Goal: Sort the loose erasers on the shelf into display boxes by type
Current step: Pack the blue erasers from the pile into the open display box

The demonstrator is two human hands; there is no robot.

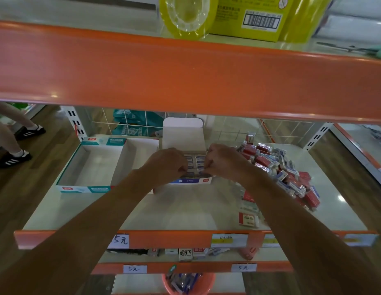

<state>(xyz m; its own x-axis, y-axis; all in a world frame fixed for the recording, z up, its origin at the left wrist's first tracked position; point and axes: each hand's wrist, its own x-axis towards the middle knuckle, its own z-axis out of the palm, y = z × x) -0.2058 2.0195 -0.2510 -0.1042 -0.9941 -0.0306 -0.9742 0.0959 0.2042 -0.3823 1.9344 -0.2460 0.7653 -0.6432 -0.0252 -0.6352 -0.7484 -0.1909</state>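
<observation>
A white and blue display box point(191, 181) with its lid flap up stands mid-shelf, packed with rows of blue-and-white erasers point(196, 161). My left hand point(167, 163) and my right hand point(222, 161) meet over the box, fingers curled and pinching at the erasers in it; what each fingertip grips is hidden. A pile of loose red and blue-white erasers point(279, 167) lies to the right of the box. One red-and-white eraser point(248, 219) lies near the shelf's front edge. An empty teal-trimmed display box point(87, 189) sits at the left, and an empty white box point(140, 150) beside it.
An orange shelf beam point(185, 77) hangs close above. Yellow packages point(245, 15) stand on the upper shelf. The orange front rail point(164, 238) carries price labels. Lower shelves hold small goods and an orange bucket point(188, 283). A person's legs point(15, 143) stand at the left.
</observation>
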